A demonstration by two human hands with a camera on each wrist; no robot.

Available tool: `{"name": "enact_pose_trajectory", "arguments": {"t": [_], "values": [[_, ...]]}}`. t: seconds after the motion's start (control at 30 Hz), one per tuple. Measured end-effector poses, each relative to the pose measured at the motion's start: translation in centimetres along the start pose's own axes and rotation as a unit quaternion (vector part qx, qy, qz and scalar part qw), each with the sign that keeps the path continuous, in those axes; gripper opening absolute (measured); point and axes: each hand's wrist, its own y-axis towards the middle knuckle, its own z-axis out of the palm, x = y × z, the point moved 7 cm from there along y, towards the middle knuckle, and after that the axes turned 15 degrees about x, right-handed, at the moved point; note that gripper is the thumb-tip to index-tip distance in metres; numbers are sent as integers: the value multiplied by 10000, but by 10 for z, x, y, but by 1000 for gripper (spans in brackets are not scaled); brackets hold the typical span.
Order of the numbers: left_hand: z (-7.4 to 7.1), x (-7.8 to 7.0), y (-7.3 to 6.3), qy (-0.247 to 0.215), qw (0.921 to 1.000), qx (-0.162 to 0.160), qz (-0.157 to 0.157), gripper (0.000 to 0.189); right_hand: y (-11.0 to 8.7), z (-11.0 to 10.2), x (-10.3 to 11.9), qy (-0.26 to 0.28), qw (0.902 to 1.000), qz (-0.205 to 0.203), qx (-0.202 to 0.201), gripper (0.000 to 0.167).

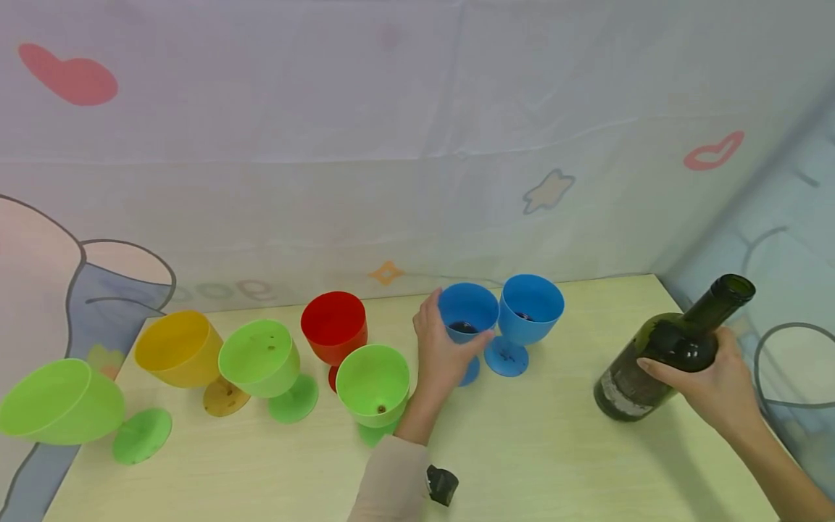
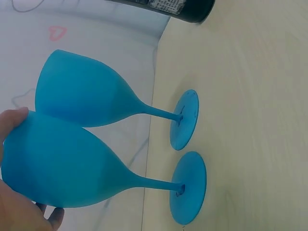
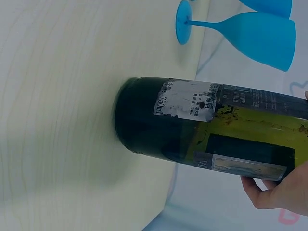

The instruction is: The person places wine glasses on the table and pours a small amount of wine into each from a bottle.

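My left hand (image 1: 443,355) grips the bowl of a blue goblet (image 1: 464,301), thumb on the near side and fingers on the far side. Dark liquid shows in its bottom. Right beside it stands a second blue goblet (image 1: 531,312), also with some dark liquid; in the left wrist view the bowls overlap. On the right, my right hand (image 1: 720,384) holds a dark green wine bottle (image 3: 192,120) round its upper body. The bottle is uncorked, neck up, and a torn white label shows low on it. Whether its base touches the table I cannot tell.
Left of my left hand stand a red goblet (image 1: 334,330), a yellow goblet (image 1: 179,351) and several green goblets, the nearest green goblet (image 1: 373,380) close to my forearm. A printed cloth (image 1: 417,145) hangs behind the pale wooden table (image 1: 535,457).
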Motion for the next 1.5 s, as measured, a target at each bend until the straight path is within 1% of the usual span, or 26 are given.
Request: {"name": "enact_pose_trajectory", "arguments": {"t": [0.2,0.43,0.53,0.67,0.87,1.03,1.27,1.5], "values": [[0,2,2,-149,9997,-181,-63,81,0,0,2,-53,10000,-28,-33,80],[0,4,7,-233,9992,-304,86,79,0,0,3,-50,10000,-47,-33,79],[0,3,9,-289,9991,-293,113,78,0,1,2,-53,10000,-36,-12,80],[1,4,10,-329,9992,-229,57,78,0,0,0,-39,10000,17,-46,79],[1,5,10,-177,9996,-230,-52,78,0,-4,-3,47,9998,-35,-164,77],[2,4,10,-136,9997,-210,-51,78,1,-6,-6,109,9997,-54,-198,75],[4,6,11,-123,9998,-147,-74,79,2,-8,-9,124,9998,-32,-169,76],[3,5,10,-128,9998,-123,-64,79,3,-8,-10,50,9999,-10,-138,77]]}}
